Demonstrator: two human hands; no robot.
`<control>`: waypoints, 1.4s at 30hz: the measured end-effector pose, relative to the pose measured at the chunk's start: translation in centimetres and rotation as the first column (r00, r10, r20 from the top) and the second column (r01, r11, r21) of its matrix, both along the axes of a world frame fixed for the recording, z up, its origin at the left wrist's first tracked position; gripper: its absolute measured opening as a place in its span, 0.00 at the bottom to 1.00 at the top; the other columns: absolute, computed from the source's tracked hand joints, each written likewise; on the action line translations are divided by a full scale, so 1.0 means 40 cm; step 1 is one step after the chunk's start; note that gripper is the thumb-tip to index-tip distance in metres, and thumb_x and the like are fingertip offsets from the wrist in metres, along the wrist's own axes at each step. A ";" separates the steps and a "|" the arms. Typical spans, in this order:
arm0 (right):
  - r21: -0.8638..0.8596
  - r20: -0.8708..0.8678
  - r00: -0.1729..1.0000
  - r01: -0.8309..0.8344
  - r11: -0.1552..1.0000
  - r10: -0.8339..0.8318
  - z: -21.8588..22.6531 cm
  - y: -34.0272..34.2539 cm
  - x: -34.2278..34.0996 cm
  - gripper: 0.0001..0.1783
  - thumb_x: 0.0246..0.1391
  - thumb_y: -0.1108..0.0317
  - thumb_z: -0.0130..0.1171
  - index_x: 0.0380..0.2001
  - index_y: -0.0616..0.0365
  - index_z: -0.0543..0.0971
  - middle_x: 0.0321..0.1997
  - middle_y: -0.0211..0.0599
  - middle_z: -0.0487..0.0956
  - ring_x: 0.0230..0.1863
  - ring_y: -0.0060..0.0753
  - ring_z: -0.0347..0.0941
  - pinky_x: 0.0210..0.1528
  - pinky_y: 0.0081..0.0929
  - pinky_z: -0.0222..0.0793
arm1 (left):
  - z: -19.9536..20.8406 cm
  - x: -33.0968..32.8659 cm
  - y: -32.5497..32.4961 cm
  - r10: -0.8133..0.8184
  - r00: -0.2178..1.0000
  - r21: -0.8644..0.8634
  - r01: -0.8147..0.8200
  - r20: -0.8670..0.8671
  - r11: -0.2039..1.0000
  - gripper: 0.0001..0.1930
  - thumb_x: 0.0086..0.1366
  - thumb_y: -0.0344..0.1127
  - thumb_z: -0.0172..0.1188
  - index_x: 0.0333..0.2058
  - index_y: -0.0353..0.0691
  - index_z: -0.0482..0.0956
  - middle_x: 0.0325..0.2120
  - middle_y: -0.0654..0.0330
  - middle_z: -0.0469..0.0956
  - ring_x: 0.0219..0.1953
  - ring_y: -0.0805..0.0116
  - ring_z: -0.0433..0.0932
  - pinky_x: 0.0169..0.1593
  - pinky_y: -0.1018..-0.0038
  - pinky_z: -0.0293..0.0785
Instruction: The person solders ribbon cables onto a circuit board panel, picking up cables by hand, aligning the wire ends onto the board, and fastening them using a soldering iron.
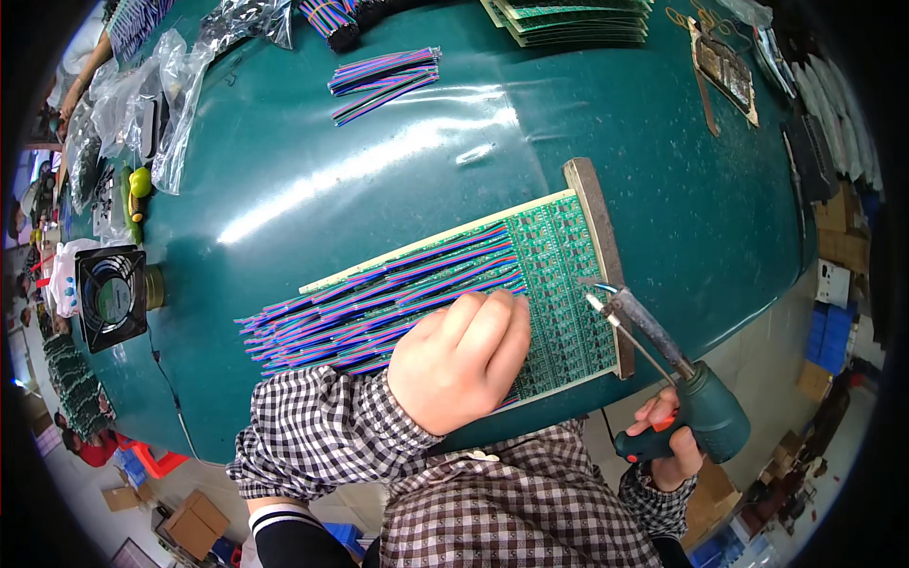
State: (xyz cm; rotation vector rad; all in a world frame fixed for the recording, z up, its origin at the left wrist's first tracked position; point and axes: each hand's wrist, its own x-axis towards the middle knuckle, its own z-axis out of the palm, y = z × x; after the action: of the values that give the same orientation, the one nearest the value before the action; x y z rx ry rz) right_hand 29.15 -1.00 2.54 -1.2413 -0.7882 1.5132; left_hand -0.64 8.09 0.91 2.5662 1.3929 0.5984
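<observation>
A panel of green circuit boards (559, 293) lies tilted on the table, its right end against a wooden bar (601, 256). Rows of blue, pink and black ribbon wires (379, 303) run leftward from the boards. My left hand (464, 355) rests over the near wires with fingers curled together; its fingertips and whatever they pinch are hidden. At the lower right, my right hand (677, 454) is wrapped round the handle of a dark green soldering gun (715, 412) with an orange-red trigger. Its metal tip (598, 289) and a thin feed tube point at the panel's right part, near the bar.
Loose ribbon wires (383, 80) and stacked circuit boards (573, 19) lie at the back. A small black fan (112, 295) stands at the left, below clear plastic bags (170, 104). A worn metal stand (724, 71) sits at the far right. The green table (701, 218) has a curved right edge.
</observation>
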 end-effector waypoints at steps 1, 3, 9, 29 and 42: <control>-0.035 0.017 0.999 -0.038 0.999 0.038 0.005 -0.003 -0.001 0.34 0.57 0.54 0.70 0.55 0.73 0.73 0.45 0.48 0.78 0.47 0.43 0.81 0.47 0.40 0.84 | 0.000 -0.001 0.000 0.001 1.000 0.004 -0.001 0.005 1.000 0.21 0.53 0.30 0.62 0.47 0.31 0.83 0.41 0.56 0.78 0.39 0.64 0.80 0.38 0.72 0.79; -0.131 0.083 0.996 0.031 0.991 -0.021 0.027 0.002 -0.033 0.34 0.51 0.54 0.77 0.50 0.70 0.76 0.40 0.45 0.80 0.41 0.38 0.81 0.44 0.37 0.83 | 0.000 -0.001 0.000 0.003 1.000 0.004 -0.003 0.008 1.000 0.20 0.53 0.30 0.62 0.47 0.31 0.83 0.41 0.56 0.78 0.39 0.64 0.80 0.38 0.72 0.80; -0.085 0.197 0.980 -0.028 0.996 0.044 -0.003 -0.007 -0.024 0.36 0.44 0.59 0.83 0.48 0.72 0.76 0.30 0.43 0.83 0.32 0.38 0.82 0.39 0.39 0.84 | -0.002 -0.001 0.001 0.006 0.999 0.015 -0.006 0.032 1.000 0.21 0.53 0.30 0.62 0.47 0.31 0.83 0.41 0.56 0.78 0.38 0.64 0.80 0.37 0.72 0.79; -0.060 0.348 0.923 -0.152 0.987 0.163 -0.008 0.012 -0.034 0.29 0.44 0.59 0.83 0.40 0.70 0.81 0.31 0.37 0.84 0.32 0.31 0.83 0.38 0.29 0.82 | -0.008 -0.004 0.003 0.003 0.999 -0.016 -0.002 0.046 1.000 0.20 0.52 0.29 0.62 0.46 0.30 0.83 0.40 0.55 0.77 0.37 0.64 0.79 0.37 0.71 0.79; -0.082 0.234 0.970 -0.048 0.996 0.066 -0.003 -0.002 -0.035 0.39 0.45 0.61 0.83 0.52 0.72 0.73 0.34 0.48 0.84 0.37 0.40 0.84 0.42 0.43 0.85 | -0.026 -0.008 0.012 -0.034 0.997 0.090 0.028 0.069 0.996 0.20 0.51 0.32 0.60 0.43 0.29 0.81 0.39 0.56 0.75 0.36 0.66 0.76 0.33 0.75 0.75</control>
State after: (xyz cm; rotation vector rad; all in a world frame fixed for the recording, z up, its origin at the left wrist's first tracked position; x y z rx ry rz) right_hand 27.76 -1.09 2.42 -1.4858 -0.9354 1.4688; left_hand -0.95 8.56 -0.12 2.6021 1.3305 0.7540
